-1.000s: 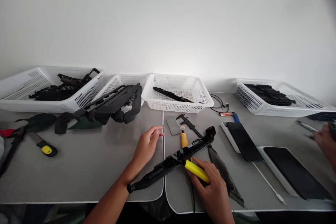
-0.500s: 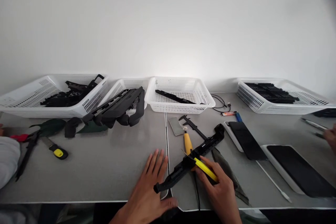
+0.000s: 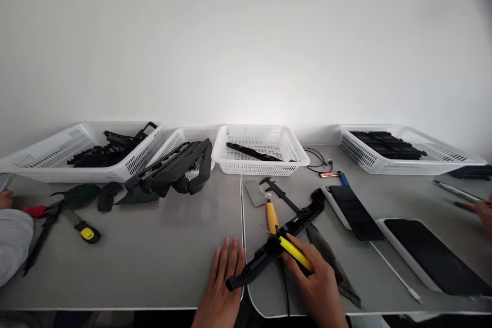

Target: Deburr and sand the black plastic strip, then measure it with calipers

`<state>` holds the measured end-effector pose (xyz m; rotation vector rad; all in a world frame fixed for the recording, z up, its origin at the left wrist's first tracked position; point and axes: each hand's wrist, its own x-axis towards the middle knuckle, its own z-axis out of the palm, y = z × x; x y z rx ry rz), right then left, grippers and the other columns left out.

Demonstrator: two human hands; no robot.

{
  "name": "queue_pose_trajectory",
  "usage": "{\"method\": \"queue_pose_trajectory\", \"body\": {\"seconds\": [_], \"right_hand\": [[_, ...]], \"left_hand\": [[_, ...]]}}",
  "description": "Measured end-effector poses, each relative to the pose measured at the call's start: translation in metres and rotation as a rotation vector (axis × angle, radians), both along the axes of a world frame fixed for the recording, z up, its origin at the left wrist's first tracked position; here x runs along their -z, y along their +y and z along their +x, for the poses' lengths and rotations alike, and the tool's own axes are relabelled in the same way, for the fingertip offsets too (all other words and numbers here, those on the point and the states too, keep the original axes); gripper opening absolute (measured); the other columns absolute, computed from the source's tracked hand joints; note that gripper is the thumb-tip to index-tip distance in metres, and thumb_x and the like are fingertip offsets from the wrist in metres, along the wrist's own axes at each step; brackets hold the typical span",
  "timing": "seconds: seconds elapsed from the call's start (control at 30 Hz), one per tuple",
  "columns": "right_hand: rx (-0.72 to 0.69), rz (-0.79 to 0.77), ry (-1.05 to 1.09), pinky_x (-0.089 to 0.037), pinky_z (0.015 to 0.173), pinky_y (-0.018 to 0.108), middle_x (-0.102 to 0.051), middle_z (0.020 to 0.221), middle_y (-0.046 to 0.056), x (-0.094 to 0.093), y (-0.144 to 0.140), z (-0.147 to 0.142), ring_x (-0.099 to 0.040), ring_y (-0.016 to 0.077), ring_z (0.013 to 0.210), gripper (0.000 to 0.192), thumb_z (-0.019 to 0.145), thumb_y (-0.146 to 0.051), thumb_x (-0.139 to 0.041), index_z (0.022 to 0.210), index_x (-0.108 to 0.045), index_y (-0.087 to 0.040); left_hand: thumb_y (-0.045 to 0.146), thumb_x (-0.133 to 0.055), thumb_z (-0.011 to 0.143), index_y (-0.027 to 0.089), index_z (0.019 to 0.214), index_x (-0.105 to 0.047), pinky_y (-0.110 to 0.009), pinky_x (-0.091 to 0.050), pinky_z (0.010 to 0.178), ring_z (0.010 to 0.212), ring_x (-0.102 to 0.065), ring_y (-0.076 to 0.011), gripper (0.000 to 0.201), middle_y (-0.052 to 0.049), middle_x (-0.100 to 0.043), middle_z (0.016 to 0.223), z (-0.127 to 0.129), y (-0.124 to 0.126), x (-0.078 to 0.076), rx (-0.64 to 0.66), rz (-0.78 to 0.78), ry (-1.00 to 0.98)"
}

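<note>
My right hand [image 3: 317, 279] grips a yellow cutter knife [image 3: 295, 253], its thin blade pointing up and left over a long black plastic part [image 3: 258, 262]. This part lies slantwise on the table, crossing a yellow-handled tool [image 3: 272, 218] with a black cord. Flat on the table, fingers slightly spread, my left hand [image 3: 223, 282] rests beside the part's lower left end and holds nothing. Behind the part are a black caliper [image 3: 282, 192] and a small grey rectangular plate [image 3: 255, 193]. Dark cloth [image 3: 330, 261] lies next to my right hand.
White baskets [image 3: 258, 168] along the wall hold black plastic parts. Phones [image 3: 355, 212] on white blocks and a white cable [image 3: 397, 272] lie rightward. At left are a yellow-black handled tool [image 3: 87, 232] and a co-worker's sleeve [image 3: 15, 241]; another person's hand [image 3: 483, 212] is far right.
My left hand has drawn back a little toward the table's front edge, and its thumb is out of sight. The view has tilted up slightly. My right hand keeps hold of the cutter knife.
</note>
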<state>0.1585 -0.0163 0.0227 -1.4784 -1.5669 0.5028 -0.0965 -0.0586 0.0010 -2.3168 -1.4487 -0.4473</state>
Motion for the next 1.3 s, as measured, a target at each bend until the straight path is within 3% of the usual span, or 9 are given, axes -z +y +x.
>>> {"method": "queue_pose_trajectory", "body": {"seconds": [0.4, 0.63, 0.73, 0.8, 0.9, 1.0, 1.07, 1.17, 1.3], "right_hand": [[0.013, 0.002, -0.034, -0.065, 0.088, 0.038, -0.081, 0.116, 0.009, -0.006, 0.002, 0.000, -0.078, 0.0269, 0.103, 0.041, 0.097, -0.055, -0.070, 0.124, -0.081, -0.026], [-0.011, 0.001, -0.127, -0.062, 0.101, 0.046, -0.081, 0.121, 0.007, -0.006, -0.002, 0.002, -0.078, 0.0280, 0.107, 0.041, 0.097, -0.053, -0.070, 0.130, -0.079, -0.029], [-0.015, -0.018, -0.118, -0.060, 0.107, 0.048, -0.080, 0.124, 0.007, -0.007, -0.004, 0.002, -0.078, 0.0277, 0.109, 0.040, 0.098, -0.050, -0.070, 0.131, -0.078, -0.030], [-0.007, -0.020, -0.090, -0.063, 0.101, 0.043, -0.080, 0.125, 0.007, -0.009, -0.005, 0.003, -0.078, 0.0268, 0.110, 0.037, 0.099, -0.047, -0.069, 0.130, -0.079, -0.029], [0.015, 0.029, -0.047, -0.066, 0.092, 0.035, -0.080, 0.124, 0.008, -0.013, -0.007, 0.003, -0.079, 0.0256, 0.111, 0.034, 0.098, -0.042, -0.070, 0.126, -0.081, -0.027], [0.011, 0.079, -0.034, -0.067, 0.089, 0.033, -0.081, 0.121, 0.008, -0.016, -0.009, 0.004, -0.079, 0.0247, 0.108, 0.031, 0.095, -0.033, -0.070, 0.123, -0.082, -0.027], [-0.016, 0.104, -0.040, -0.067, 0.086, 0.033, -0.081, 0.118, 0.007, -0.018, -0.011, 0.004, -0.080, 0.0239, 0.104, 0.033, 0.093, -0.027, -0.069, 0.123, -0.082, -0.027], [-0.072, 0.144, -0.054, -0.066, 0.085, 0.033, -0.081, 0.114, 0.007, -0.020, -0.015, 0.005, -0.079, 0.0235, 0.100, 0.036, 0.091, -0.021, -0.067, 0.123, -0.083, -0.028], [-0.150, 0.177, -0.093, -0.066, 0.086, 0.035, -0.081, 0.112, 0.008, -0.021, -0.016, 0.008, -0.078, 0.0240, 0.098, 0.032, 0.093, -0.025, -0.070, 0.122, -0.083, -0.029]], "left_hand": [[0.006, -0.049, 0.104, 0.024, 0.174, -0.014, -0.054, -0.048, 0.126, 0.164, -0.026, -0.0335, 0.080, -0.011, -0.038, 0.173, 0.005, -0.009, 0.005, -0.019, -0.130, -0.063], [-0.002, -0.050, 0.099, 0.020, 0.172, -0.024, -0.054, -0.047, 0.125, 0.163, -0.030, -0.0344, 0.080, -0.011, -0.034, 0.175, 0.014, -0.007, -0.002, -0.044, -0.077, -0.020], [-0.001, -0.050, 0.095, 0.016, 0.172, -0.021, -0.054, -0.044, 0.127, 0.165, -0.025, -0.0358, 0.085, -0.013, -0.032, 0.176, 0.006, -0.004, -0.008, 0.023, -0.153, -0.067], [0.005, -0.053, 0.092, 0.015, 0.173, -0.014, -0.056, -0.045, 0.125, 0.165, -0.026, -0.0375, 0.091, -0.015, -0.033, 0.175, -0.007, -0.002, -0.015, 0.172, -0.271, -0.148], [0.019, -0.056, 0.095, 0.028, 0.174, -0.018, -0.053, -0.052, 0.120, 0.158, -0.043, -0.0332, 0.088, -0.008, -0.043, 0.172, -0.030, 0.003, -0.036, 0.310, -0.591, -0.379], [0.038, -0.048, 0.108, 0.044, 0.156, -0.055, -0.054, -0.055, 0.117, 0.150, -0.054, -0.0321, 0.049, -0.002, -0.059, 0.161, -0.041, 0.011, -0.062, 0.111, -0.939, -0.769], [0.052, -0.047, 0.108, 0.040, 0.151, -0.061, -0.053, -0.054, 0.117, 0.141, -0.062, -0.0311, 0.046, -0.006, -0.070, 0.148, -0.035, 0.020, -0.076, 0.040, -1.119, -1.109], [0.065, -0.054, 0.102, 0.025, 0.150, -0.062, -0.047, -0.064, 0.097, 0.123, -0.072, -0.0325, 0.063, -0.015, -0.073, 0.138, -0.008, 0.038, -0.084, 0.118, -1.347, -1.585], [0.061, -0.071, 0.095, 0.019, 0.151, -0.061, -0.040, -0.061, 0.097, 0.114, -0.074, -0.0269, 0.070, -0.018, -0.070, 0.141, 0.033, 0.058, -0.075, 0.091, -1.543, -1.810]]}}
